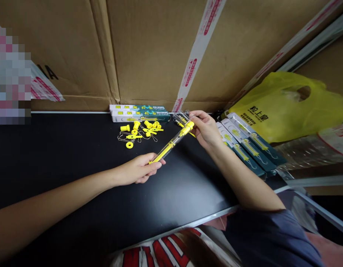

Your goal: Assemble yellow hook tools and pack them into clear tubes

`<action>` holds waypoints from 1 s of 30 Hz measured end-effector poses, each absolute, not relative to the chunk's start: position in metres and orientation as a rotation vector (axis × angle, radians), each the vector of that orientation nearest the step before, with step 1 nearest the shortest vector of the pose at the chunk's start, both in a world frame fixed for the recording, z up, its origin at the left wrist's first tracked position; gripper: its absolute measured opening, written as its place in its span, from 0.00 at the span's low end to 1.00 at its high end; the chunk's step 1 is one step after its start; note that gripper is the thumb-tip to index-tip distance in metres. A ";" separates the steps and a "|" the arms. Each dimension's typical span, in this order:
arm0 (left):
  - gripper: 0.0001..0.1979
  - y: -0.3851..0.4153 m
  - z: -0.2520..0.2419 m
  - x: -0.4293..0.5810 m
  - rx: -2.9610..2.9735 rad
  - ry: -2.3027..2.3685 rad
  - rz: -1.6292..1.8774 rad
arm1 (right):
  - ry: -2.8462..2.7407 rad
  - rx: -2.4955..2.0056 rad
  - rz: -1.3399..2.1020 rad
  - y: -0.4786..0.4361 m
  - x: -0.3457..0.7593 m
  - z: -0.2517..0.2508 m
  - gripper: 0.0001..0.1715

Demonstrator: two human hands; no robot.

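Note:
My left hand (145,168) is closed round the lower end of a spring scale (171,144), a clear tube with yellow parts inside. The tube slants up to the right. At its upper end, by the yellow cap, the fingers of my right hand (206,128) are pinched together; the exact grip is partly hidden. Behind that hand lie more clear tubes with yellow pieces (180,119). To the left is a loose pile of yellow caps, rings and sliders (134,136) mixed with wire hooks (121,137) and springs.
Two printed spring scale boxes (140,113) lie against the cardboard wall (149,55) at the back. More such boxes (246,142) rest at the right, beside a yellow plastic bag (288,107). The black table (85,218) has a pale front edge.

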State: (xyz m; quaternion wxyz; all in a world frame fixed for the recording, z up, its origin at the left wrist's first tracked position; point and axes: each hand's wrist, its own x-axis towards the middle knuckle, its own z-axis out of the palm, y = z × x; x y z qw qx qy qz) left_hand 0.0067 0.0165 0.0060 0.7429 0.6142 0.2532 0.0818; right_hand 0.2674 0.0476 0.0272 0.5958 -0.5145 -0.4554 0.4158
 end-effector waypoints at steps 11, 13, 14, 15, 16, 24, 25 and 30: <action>0.13 0.014 -0.002 0.008 1.384 0.627 0.252 | -1.087 -1.179 0.817 0.038 0.254 0.034 0.08; 0.14 0.013 -0.001 0.007 1.394 0.623 0.253 | -1.073 -1.178 0.834 0.037 0.252 0.035 0.08; 0.16 0.013 -0.001 0.007 1.410 0.615 0.253 | -1.050 -1.174 0.861 0.037 0.253 0.036 0.08; 0.17 0.013 -0.001 0.007 1.429 0.610 0.255 | -1.019 -1.170 0.891 0.038 0.255 0.037 0.07; 0.19 0.014 0.000 0.008 1.443 0.611 0.257 | -0.982 -1.168 0.916 0.040 0.258 0.037 0.07; 0.15 0.014 0.004 0.011 1.412 0.651 0.232 | -0.831 -1.129 0.874 0.052 0.280 0.037 0.10; 0.14 0.014 0.003 0.011 1.406 0.652 0.231 | -0.838 -1.135 0.881 0.051 0.277 0.036 0.10; 0.17 0.014 -0.001 0.008 1.435 0.661 0.212 | -0.886 -1.143 0.968 0.047 0.268 0.039 0.12</action>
